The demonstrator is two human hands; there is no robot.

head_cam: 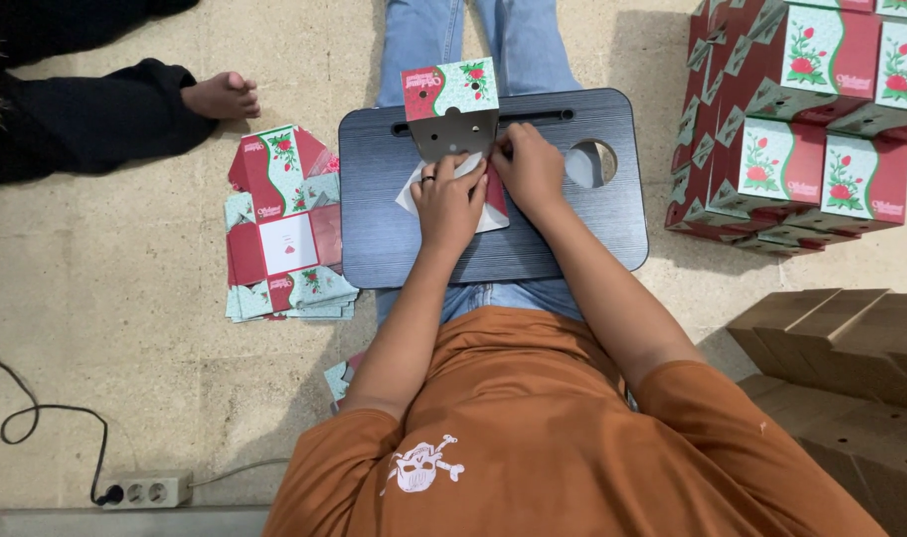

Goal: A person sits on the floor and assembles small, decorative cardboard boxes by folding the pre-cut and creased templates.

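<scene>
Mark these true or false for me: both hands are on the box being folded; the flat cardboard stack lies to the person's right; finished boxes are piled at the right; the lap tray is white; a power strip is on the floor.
1. Both the left hand and the right hand are on the box being folded. True.
2. The flat cardboard stack lies to the person's right. False: it lies on the floor to the person's left, beside the tray.
3. Finished boxes are piled at the right. True.
4. The lap tray is white. False: it is dark blue-grey.
5. A power strip is on the floor. True.
</scene>
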